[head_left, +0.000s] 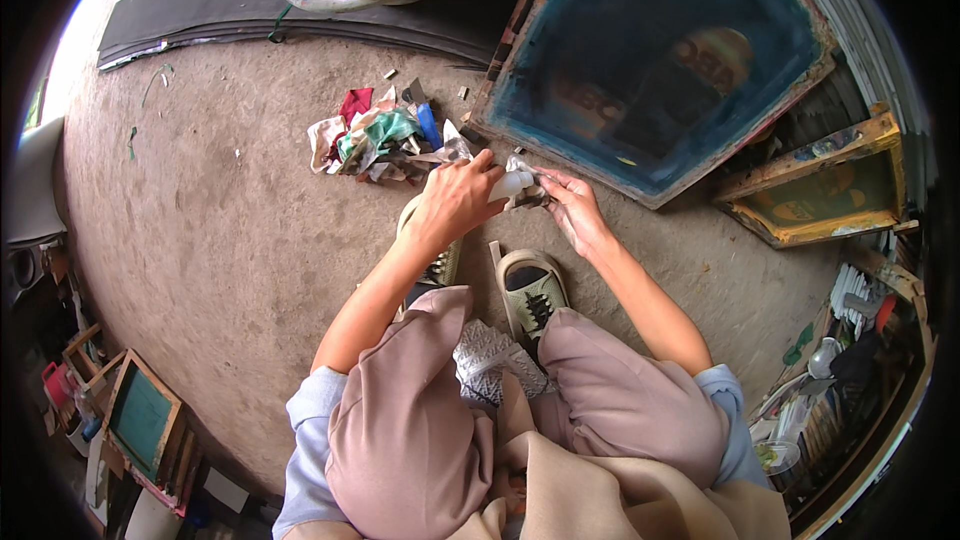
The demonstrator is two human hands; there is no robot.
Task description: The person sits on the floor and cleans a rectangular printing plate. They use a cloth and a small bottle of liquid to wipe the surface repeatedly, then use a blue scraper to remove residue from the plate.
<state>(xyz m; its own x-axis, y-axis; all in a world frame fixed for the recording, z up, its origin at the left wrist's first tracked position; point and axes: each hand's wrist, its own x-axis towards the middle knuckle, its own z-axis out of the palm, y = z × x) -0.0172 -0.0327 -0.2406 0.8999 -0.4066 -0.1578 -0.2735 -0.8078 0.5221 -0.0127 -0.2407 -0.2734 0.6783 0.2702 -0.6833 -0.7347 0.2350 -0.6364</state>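
Note:
My left hand [455, 197] is wrapped round a small white plastic bottle [513, 183], which lies tilted with one end toward my right hand. A dirty grey-white rag [531, 198] is pinched between the thumb and fingers of my right hand [573, 210], close against the bottle's end. The frame does not show whether any liquid comes out. Just beyond my left hand, a heap of coloured cloth scraps [372, 136] lies on the concrete floor. A large screen-printing frame [640, 185] with blue mesh leans close to my right hand.
A tub [330, 2] of cloths stands on stacked dark sheets [200, 18] at the back. To the right is a smaller yellow-stained printing frame [822, 180]. Another frame with green mesh [143, 416] rests at lower left. Clutter lines the right edge. My sandalled foot [533, 292] is below my hands.

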